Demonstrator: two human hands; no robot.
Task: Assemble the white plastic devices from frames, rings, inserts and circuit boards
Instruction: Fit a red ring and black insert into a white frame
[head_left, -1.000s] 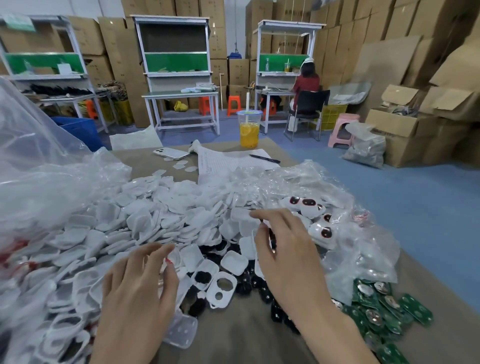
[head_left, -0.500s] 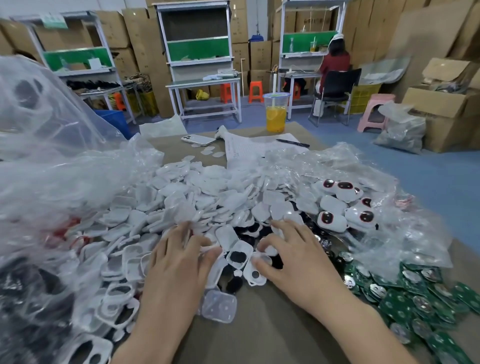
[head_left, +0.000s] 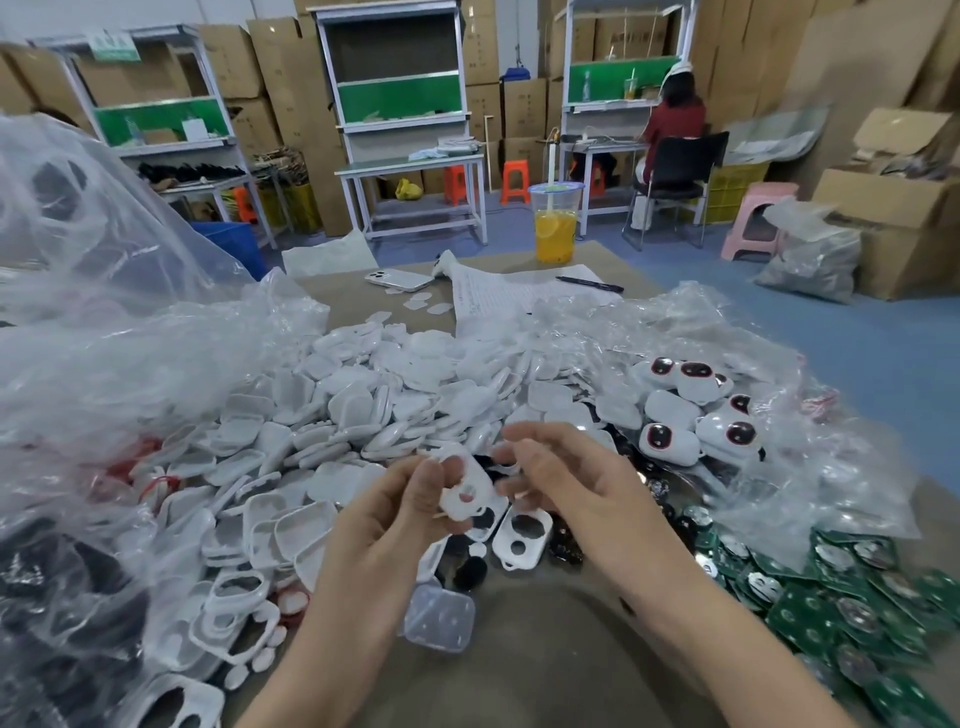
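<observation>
In the head view, a white plastic frame with two round openings (head_left: 465, 491) is held up over the table, pinched between the thumb and curled fingers of the left hand (head_left: 400, 519). The right hand (head_left: 576, 488) is raised just beside it with its fingers bent toward the frame. Its fingertips are blurred, so whether a small part is pinched there cannot be told.

Just below the hands, a second white two-holed frame (head_left: 522, 535) is seen lying flat on the brown table (head_left: 519, 686) among black round inserts (head_left: 467, 569). A small clear plastic box (head_left: 440, 618) is set nearer the body. Farther out, a broad heap of white plastic shells (head_left: 363, 410) is spread across the middle. White oval rings (head_left: 234, 618) are piled at the left beside clear plastic bags (head_left: 104, 364), and green circuit boards (head_left: 841, 597) are strewn at the right. A few closed white devices with dark, red-rimmed windows (head_left: 670, 439) are gathered beyond the right hand.

The unit in hand is judged to be at its first stage, since nothing can be seen fitted in the bare frame. A ring, an insert and a board are still to be added. With only a handful of devices closed and a large stock of loose parts left, most of the work is judged to remain.
</observation>
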